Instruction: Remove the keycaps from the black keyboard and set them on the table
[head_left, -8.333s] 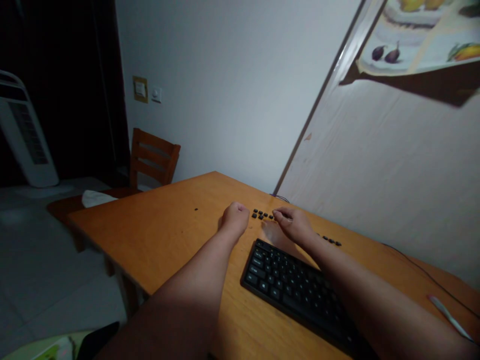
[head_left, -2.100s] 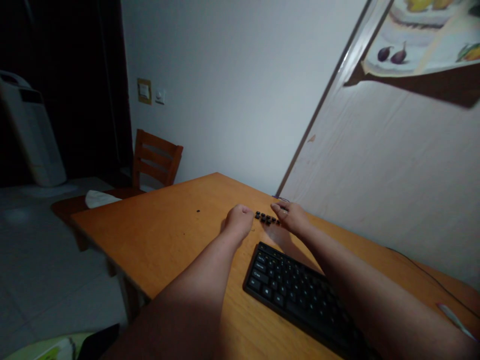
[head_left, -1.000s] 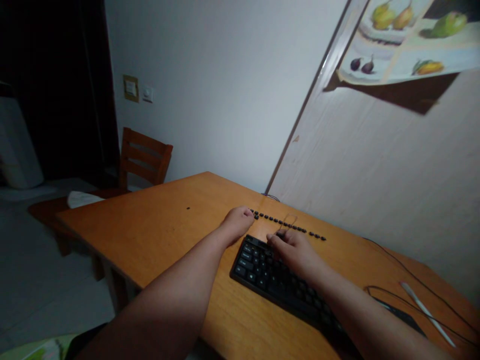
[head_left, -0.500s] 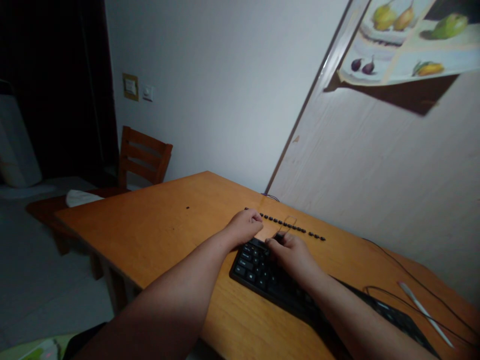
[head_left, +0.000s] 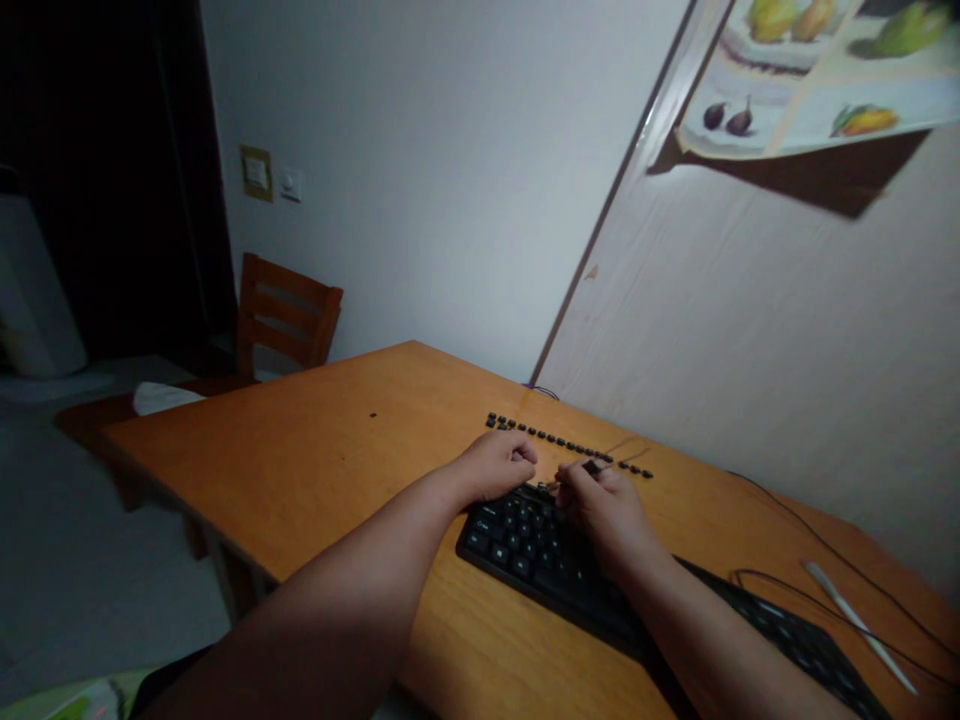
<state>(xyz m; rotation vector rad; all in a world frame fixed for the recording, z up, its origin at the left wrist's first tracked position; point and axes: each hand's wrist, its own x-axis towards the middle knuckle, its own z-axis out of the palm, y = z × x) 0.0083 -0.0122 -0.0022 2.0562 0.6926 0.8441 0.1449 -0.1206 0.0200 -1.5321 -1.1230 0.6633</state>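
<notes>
A black keyboard [head_left: 517, 545] lies at a slant on the wooden table, partly covered by my hands and right forearm. My left hand [head_left: 499, 465] is at its far left corner, fingers curled; whether anything is inside them is hidden. Between the fingers of my right hand [head_left: 600, 497] is a wire keycap puller [head_left: 592, 467] with a dark grip. Its thin wire loops stick out toward the wall, and its other end meets the keyboard's far row. Behind the hands, several loose black keycaps [head_left: 551, 438] form a line, with a short second row at the left end.
One small dark piece [head_left: 373, 415] lies apart on the left of the table [head_left: 300, 460]. At the right are a black cable [head_left: 795, 580] and a white-handled brush-like tool [head_left: 862, 630]. A wooden chair [head_left: 289, 310] stands beyond the left edge; the wall [head_left: 420, 200] borders the far side.
My right hand has turned, swinging the puller's wire loops to the right. My left hand has shifted slightly right and down, uncovering the keycaps at the line's left end.
</notes>
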